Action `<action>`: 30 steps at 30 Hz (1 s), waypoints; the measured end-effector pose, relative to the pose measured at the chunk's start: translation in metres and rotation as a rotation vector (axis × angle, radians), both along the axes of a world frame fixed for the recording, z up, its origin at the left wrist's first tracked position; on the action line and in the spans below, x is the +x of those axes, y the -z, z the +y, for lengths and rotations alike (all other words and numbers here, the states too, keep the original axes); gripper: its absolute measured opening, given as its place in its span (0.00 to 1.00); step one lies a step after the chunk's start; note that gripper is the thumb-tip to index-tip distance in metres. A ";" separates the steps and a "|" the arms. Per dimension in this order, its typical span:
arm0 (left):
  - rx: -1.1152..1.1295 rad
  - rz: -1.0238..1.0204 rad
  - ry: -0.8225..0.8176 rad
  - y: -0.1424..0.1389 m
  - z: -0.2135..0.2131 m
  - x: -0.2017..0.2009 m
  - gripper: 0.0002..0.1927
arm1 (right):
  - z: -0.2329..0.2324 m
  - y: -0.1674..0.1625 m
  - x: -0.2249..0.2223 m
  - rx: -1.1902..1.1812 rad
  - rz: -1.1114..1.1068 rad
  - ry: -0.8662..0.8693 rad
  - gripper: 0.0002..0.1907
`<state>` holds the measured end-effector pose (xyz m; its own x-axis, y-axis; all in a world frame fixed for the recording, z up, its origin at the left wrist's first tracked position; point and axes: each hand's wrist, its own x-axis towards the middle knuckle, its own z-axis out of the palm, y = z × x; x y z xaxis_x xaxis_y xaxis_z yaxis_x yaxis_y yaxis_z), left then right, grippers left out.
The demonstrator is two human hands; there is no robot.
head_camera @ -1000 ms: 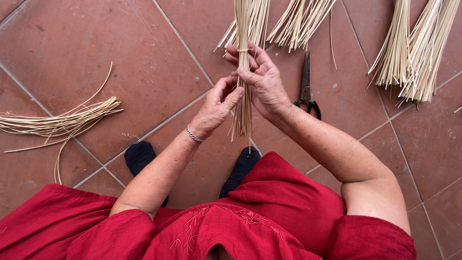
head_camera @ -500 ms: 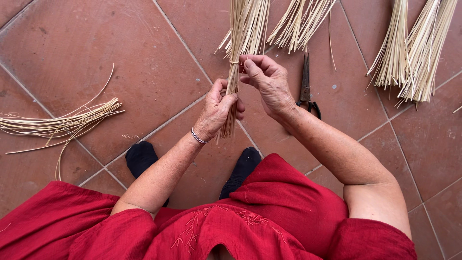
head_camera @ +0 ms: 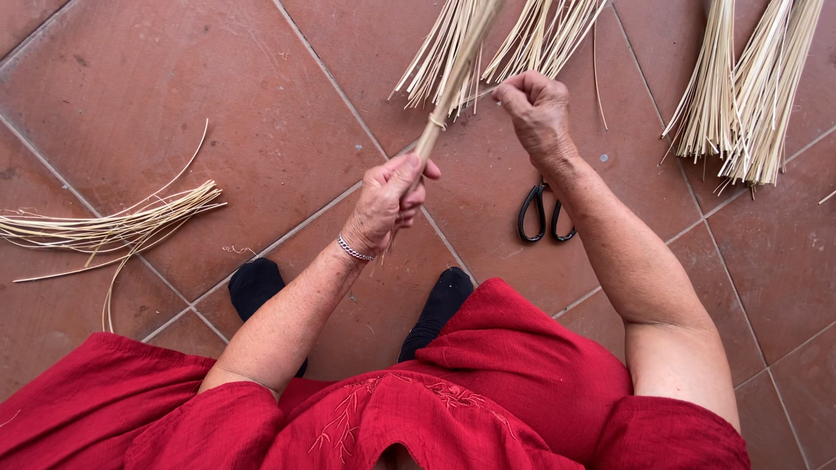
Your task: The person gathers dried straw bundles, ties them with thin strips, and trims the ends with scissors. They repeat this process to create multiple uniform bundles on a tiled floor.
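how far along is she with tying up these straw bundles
Done, it seems: several pale bundles lie on the tile floor at the top and top right. In hand: the left hand grips a bundle by its bound end, while the right hand pulls a strand taut. Left: loose straw lies unbound on the left; the scissors rest unused.
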<state>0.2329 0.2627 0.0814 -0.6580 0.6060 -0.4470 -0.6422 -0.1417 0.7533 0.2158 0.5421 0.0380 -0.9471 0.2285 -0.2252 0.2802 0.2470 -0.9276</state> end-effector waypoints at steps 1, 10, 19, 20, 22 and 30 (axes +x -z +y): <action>0.028 -0.022 0.028 -0.001 0.000 0.002 0.22 | -0.001 0.003 -0.001 0.035 0.000 -0.027 0.08; -0.007 -0.024 -0.109 -0.006 0.004 0.001 0.20 | -0.021 -0.067 0.000 1.070 0.585 -0.144 0.13; -0.080 0.089 -0.076 0.010 0.017 0.013 0.20 | -0.067 -0.057 0.019 -0.403 -0.039 -0.198 0.13; -0.137 0.137 -0.054 0.012 0.017 0.011 0.19 | -0.068 -0.054 0.020 -0.453 -0.054 -0.146 0.12; -0.250 0.341 -0.064 0.015 0.016 0.005 0.17 | -0.070 -0.053 0.020 -0.371 0.041 -0.133 0.11; -0.192 0.287 -0.315 0.014 -0.024 -0.007 0.11 | -0.109 -0.073 0.054 -0.318 -0.119 -0.325 0.13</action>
